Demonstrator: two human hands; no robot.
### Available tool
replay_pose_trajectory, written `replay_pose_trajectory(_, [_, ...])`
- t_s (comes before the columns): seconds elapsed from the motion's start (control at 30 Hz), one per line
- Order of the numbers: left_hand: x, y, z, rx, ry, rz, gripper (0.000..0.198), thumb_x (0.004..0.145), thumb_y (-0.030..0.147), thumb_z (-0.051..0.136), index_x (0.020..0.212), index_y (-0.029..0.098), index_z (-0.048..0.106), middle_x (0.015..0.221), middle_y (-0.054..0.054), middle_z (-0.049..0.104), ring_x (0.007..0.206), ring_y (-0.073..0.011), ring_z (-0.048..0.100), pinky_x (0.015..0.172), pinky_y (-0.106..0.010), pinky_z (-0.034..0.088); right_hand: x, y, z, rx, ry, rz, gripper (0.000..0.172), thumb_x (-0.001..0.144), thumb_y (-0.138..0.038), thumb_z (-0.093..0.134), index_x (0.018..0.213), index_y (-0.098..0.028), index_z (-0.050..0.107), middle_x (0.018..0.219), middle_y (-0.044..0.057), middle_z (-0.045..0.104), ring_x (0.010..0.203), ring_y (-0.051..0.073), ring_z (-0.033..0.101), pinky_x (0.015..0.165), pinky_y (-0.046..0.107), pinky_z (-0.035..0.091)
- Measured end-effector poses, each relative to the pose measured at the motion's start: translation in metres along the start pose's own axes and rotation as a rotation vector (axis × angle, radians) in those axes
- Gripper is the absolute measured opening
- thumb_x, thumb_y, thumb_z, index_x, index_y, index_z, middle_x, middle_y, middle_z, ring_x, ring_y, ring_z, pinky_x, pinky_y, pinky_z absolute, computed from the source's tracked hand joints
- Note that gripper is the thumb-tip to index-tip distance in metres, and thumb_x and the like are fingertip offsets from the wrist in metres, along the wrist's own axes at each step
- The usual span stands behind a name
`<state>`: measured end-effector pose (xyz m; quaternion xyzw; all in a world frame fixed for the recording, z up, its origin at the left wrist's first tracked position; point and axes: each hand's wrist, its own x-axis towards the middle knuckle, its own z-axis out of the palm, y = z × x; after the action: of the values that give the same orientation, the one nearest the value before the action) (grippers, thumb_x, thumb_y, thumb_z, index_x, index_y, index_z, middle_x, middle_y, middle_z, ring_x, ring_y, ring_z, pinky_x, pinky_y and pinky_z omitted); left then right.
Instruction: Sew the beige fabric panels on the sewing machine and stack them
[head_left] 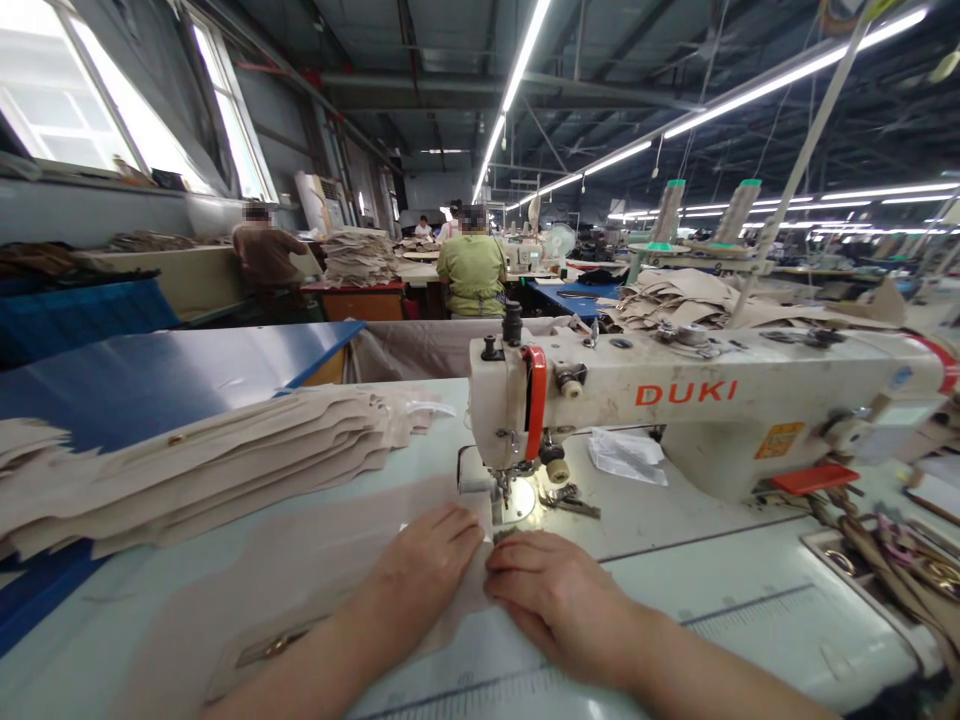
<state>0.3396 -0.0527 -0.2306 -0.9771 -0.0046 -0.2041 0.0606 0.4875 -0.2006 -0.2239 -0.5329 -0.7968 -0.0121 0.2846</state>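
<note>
A pale beige fabric piece (300,560) lies across the machine bed, its right end close to the needle area of a white sewing machine (600,385). My left hand (427,555) rests on this piece with fingers bent and pressed together, gripping it near its right edge. Just to the right, my right hand (559,595) has its fingers curled and closed at the same edge; the fingertips are partly hidden. A zipper with a metal pull (274,645) shows in the fabric beside my left forearm. The lit needle plate (519,500) sits just beyond both hands.
Stacked beige fabric pieces (247,450) lie to the left. A small clear plastic bag (626,455) sits under the machine arm. Metal hardware fills a tray (847,565) at the right. Two thread cones (667,215) stand behind. A person in a green shirt (472,265) sits ahead.
</note>
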Motion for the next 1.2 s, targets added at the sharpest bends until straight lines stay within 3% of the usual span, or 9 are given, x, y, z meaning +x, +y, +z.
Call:
replay_pose_trajectory(0.8, [0.001, 0.002, -0.003, -0.021, -0.029, -0.017, 0.027, 0.088, -0.001, 0.04, 0.089, 0.016, 0.06, 0.09, -0.006, 0.065, 0.084, -0.0204, 0.062, 0.08, -0.035, 0.053, -0.001, 0.0, 0.001, -0.003, 0.006, 0.006, 0.021, 0.092, -0.014, 0.048, 0.097, -0.016, 0.068, 0.104, 0.007, 0.07, 0.103, 0.019, 0.061, 0.099, 0.029, 0.046])
replay_pose_trajectory(1.1, [-0.004, 0.006, -0.009, 0.077, -0.012, 0.036, 0.035, 0.084, -0.001, 0.038, 0.105, 0.011, 0.064, 0.104, -0.012, 0.07, 0.097, -0.0222, 0.064, 0.091, -0.035, 0.052, 0.011, -0.005, -0.028, -0.031, -0.21, 0.11, 0.012, 0.089, -0.016, 0.057, 0.094, -0.016, 0.068, 0.098, 0.007, 0.069, 0.097, 0.019, 0.062, 0.093, 0.029, 0.047])
replay_pose_trajectory(1.2, [-0.006, 0.008, -0.012, 0.111, 0.008, 0.061, 0.038, 0.087, 0.0, 0.035, 0.105, 0.009, 0.067, 0.106, -0.013, 0.071, 0.099, -0.0217, 0.065, 0.094, -0.034, 0.051, 0.018, 0.003, -0.027, -0.111, -0.204, 0.183, 0.014, 0.091, -0.016, 0.056, 0.098, -0.015, 0.067, 0.094, 0.007, 0.069, 0.091, 0.02, 0.061, 0.088, 0.03, 0.048])
